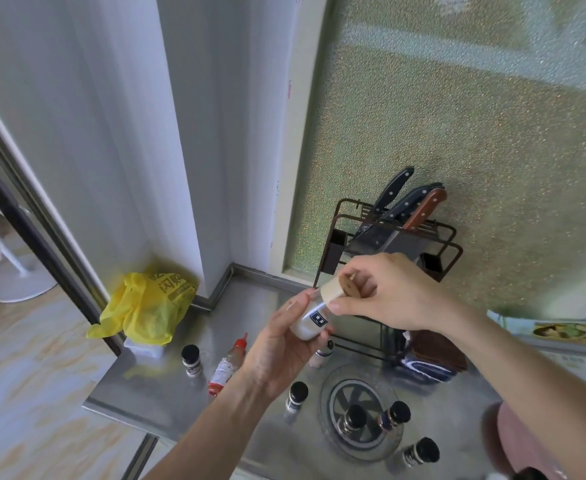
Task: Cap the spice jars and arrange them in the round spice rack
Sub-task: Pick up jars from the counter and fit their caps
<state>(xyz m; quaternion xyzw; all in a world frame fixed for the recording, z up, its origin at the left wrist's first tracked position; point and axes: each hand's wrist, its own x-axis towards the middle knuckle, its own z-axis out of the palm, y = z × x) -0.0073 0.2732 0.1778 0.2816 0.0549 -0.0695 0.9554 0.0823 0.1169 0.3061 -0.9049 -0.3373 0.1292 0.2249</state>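
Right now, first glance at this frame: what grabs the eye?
Dead centre, the left hand grips a clear spice jar of white powder, tilted, while the right hand holds its wooden cap at the mouth. Below, the round spice rack on the steel counter carries two black-capped jars. At left, a bright yellow plastic bag sits in the corner.

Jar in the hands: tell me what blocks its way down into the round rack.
Nothing visible blocks it. The jar is held above the counter; the round rack below holds two black-capped jars on its near side, leaving the far side open.
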